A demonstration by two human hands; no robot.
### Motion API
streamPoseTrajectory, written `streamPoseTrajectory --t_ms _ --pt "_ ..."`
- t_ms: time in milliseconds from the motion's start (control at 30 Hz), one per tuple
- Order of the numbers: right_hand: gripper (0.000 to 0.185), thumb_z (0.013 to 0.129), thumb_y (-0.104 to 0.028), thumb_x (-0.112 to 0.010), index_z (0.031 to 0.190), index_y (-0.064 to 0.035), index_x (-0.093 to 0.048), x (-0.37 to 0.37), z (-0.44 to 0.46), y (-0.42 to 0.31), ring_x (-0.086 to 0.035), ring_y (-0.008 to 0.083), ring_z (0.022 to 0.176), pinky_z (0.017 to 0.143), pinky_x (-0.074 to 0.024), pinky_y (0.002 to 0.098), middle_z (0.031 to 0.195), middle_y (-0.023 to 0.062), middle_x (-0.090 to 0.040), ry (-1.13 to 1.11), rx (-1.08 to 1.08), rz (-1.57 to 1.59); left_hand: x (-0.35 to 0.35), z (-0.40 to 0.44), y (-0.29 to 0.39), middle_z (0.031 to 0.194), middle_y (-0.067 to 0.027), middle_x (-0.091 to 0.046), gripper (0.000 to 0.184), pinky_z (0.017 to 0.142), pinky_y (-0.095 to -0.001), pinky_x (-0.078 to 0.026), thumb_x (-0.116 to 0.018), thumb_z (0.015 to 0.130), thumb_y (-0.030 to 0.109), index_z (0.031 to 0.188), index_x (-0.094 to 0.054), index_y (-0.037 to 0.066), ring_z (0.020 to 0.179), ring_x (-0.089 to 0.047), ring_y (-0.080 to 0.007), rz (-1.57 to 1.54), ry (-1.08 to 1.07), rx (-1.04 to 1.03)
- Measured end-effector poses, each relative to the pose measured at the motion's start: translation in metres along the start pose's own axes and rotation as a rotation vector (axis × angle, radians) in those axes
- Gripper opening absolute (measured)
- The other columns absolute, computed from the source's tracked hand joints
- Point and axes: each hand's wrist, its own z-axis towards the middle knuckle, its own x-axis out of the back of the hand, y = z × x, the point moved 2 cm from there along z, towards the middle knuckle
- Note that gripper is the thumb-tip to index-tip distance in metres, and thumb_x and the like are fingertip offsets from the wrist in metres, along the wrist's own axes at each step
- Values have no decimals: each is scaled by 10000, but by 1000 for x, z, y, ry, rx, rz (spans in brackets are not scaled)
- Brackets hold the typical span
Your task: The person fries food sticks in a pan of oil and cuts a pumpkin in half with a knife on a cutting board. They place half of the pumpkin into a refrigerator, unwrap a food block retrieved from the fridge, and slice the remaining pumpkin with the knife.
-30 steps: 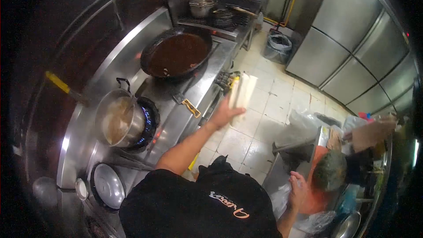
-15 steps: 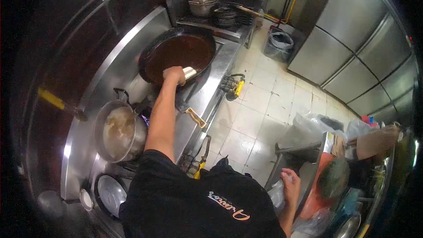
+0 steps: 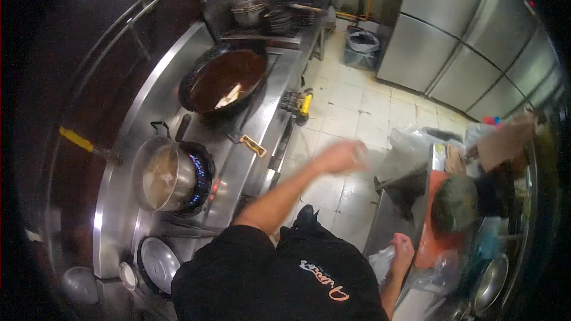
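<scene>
My left hand (image 3: 345, 156) is stretched out over the tiled floor, blurred by motion; its fingers are too smeared to read. In the dark wok (image 3: 191, 102) on the range, pale long pieces (image 3: 229, 96) lie in brown liquid. Low on the right, my right hand (image 3: 402, 251) has curled fingers on a clear plastic bag (image 3: 381, 263), beside an orange board (image 3: 429, 226). A steel pot (image 3: 184, 184) with cloudy liquid and a dark-handled utensil in it stands by a lit blue burner (image 3: 201, 172).
A yellow-handled tool (image 3: 253, 145) rests on the range edge. Pans (image 3: 159, 264) are at lower left. A dark green round object (image 3: 455, 203) sits on the right counter. Beyond are a lined bin (image 3: 361, 49) and steel cabinets (image 3: 440, 41).
My left hand has left the wok and swung right, away from the range. The pale pieces it carried now lie in the wok. The camera view has shifted slightly.
</scene>
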Motion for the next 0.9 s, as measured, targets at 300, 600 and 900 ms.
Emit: streamPoseTrajectory --t_ms 300,600,900 --pt "320 922 -304 -444 1124 -72 -532 133 -80 75 -530 130 864 732 -461 309 970 55 -561 284 -115 703 -285 -92 184 802 -205 -627 269 704 -435 -471 -623 737 243 903 -614 31 759 -604 -360 -28 -735 -629" --pt "197 717 8 -488 876 -70 -576 183 -167 96 -500 105 639 570 -418 240 735 11 -515 668 -99 596 -339 -77 243 815 -193 -623 267 684 -430 -464 -636 734 239 884 -599 22 777 -595 -373 271 -1080 -697" --pt "345 787 -357 -623 985 -74 -624 302 -177 137 -604 344 876 752 -475 423 963 188 -627 948 -167 -737 -494 -38 303 930 -152 -632 237 818 -422 -464 -490 807 161 987 -621 78 923 -590 -333 115 -209 -1399"
